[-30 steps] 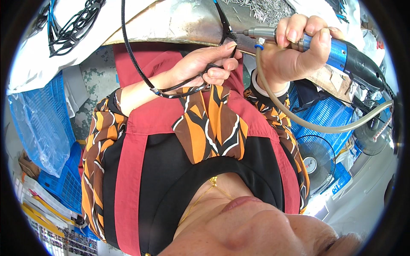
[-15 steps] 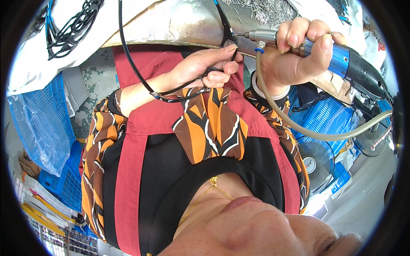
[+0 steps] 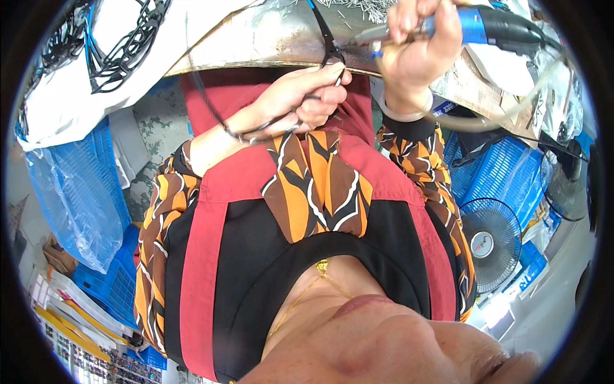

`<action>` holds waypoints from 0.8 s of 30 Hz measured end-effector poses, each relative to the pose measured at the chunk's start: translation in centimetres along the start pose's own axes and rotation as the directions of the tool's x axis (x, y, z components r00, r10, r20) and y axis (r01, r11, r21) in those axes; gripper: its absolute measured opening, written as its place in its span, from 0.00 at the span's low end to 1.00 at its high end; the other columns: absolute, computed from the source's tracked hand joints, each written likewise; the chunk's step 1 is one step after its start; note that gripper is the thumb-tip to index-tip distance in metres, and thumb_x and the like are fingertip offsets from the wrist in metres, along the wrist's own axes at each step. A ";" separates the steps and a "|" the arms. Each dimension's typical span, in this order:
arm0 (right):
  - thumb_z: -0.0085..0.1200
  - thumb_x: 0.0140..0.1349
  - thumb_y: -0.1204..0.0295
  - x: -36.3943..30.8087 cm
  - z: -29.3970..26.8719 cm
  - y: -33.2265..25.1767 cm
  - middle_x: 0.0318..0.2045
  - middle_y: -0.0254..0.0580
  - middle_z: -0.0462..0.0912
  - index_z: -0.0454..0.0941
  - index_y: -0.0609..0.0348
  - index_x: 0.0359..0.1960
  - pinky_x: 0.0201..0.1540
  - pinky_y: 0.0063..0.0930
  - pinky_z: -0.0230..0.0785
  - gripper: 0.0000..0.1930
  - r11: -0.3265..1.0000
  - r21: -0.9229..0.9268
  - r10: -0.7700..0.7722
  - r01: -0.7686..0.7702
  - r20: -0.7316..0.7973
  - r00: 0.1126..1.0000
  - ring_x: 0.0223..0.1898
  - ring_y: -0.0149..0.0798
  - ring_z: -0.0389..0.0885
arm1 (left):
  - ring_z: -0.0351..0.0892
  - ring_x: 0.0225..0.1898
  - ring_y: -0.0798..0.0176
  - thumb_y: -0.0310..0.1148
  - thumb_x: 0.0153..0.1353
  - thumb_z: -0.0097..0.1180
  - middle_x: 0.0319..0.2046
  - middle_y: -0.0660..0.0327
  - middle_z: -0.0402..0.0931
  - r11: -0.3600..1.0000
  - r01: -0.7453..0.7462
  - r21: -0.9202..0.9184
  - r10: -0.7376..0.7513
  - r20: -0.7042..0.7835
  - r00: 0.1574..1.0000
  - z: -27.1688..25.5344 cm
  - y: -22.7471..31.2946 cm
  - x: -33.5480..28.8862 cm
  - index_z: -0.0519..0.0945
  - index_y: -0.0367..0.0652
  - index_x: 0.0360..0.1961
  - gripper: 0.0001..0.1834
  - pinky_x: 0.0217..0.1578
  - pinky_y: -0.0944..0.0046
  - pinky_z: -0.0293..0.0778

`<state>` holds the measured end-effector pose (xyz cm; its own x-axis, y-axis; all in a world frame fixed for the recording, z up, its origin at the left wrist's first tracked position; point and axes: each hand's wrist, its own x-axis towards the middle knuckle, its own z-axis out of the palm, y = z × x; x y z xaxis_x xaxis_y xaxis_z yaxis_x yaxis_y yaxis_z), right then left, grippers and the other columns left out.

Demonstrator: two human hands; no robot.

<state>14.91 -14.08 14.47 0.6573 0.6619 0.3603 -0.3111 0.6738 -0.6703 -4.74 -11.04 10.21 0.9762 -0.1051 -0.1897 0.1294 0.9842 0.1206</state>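
In my left hand (image 3: 310, 96), fingers closed, is a slim black frame-like piece (image 3: 328, 38) with a blue-edged arm pointing away from me. A thin black loop (image 3: 208, 99) curves from that hand out to the left; it is blurred, and part of it lies behind my fingers. My right hand (image 3: 422, 48) is wrapped round a blue and black powered screwdriver (image 3: 472, 25). Its metal nose points left toward the black piece, smeared by motion. Whether the tip touches it I cannot tell. A pale hose (image 3: 486, 123) hangs from the driver's side.
Small metal pins or screws (image 3: 368, 9) lie heaped on the worn metal worktop (image 3: 281, 45). More black looped pieces (image 3: 131, 54) rest on white sheeting at the far left. Blue crates (image 3: 102, 160) stand on both sides, with a fan (image 3: 489, 243) at the right.
My right hand and the screwdriver have moved away from me and left. My left hand has shifted slightly left, still gripping the black piece. The whole view has shifted a little.
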 end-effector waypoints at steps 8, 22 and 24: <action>0.55 0.72 0.71 4.2 -1.1 1.4 0.26 0.30 0.71 0.72 0.54 0.45 0.20 0.19 0.64 0.05 0.973 -0.176 -0.195 0.151 -0.264 0.945 0.22 0.26 0.72 | 0.75 0.35 0.62 0.34 0.78 0.51 0.38 0.58 0.76 0.107 -0.780 0.616 0.898 0.278 0.342 1.9 2.3 0.2 0.76 0.42 0.56 0.12 0.37 0.58 0.75; 0.55 0.71 0.70 3.1 0.3 0.4 0.26 0.33 0.71 0.71 0.55 0.46 0.20 0.20 0.62 0.08 0.996 -0.076 -0.059 0.047 -0.162 0.985 0.21 0.29 0.70 | 0.83 0.34 0.57 0.18 0.51 0.67 0.39 0.56 0.78 -0.677 -0.608 0.414 0.415 0.898 0.148 -1.7 2.5 -0.2 0.85 0.32 0.44 0.16 0.31 0.61 0.79; 0.54 0.72 0.71 2.8 0.8 0.3 0.25 0.33 0.70 0.70 0.56 0.47 0.20 0.19 0.61 0.08 0.998 -0.065 0.008 -0.015 -0.107 0.994 0.21 0.28 0.69 | 0.83 0.33 0.57 0.17 0.51 0.67 0.39 0.56 0.78 -0.690 -0.605 0.398 0.394 0.907 0.148 -1.6 2.7 -0.2 0.85 0.32 0.45 0.17 0.30 0.61 0.79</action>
<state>16.08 -11.80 15.81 0.7244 0.6284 0.2834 -0.2754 0.6407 -0.7167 -4.85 -8.13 9.00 0.3531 0.2430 0.9035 -0.6106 -0.6718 0.4193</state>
